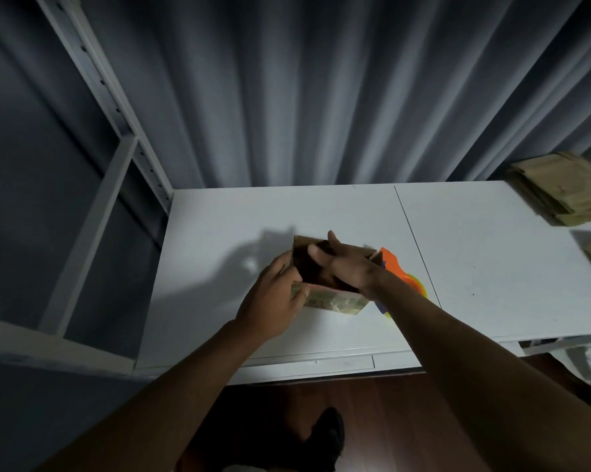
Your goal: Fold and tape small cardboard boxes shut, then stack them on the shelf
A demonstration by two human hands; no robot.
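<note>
Squaring up an open box on the table

Our left hand (275, 301) grips the cardboard box (328, 294) at its near corner to steady it; our right hand (343, 264), fingers apparently straight, presses inside, tape dispenser (394, 267) just beside.

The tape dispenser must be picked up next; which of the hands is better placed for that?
Probably the right hand: the orange tape dispenser lies just right of the box, beside that wrist, while the left hand grips the box's left side.
</note>
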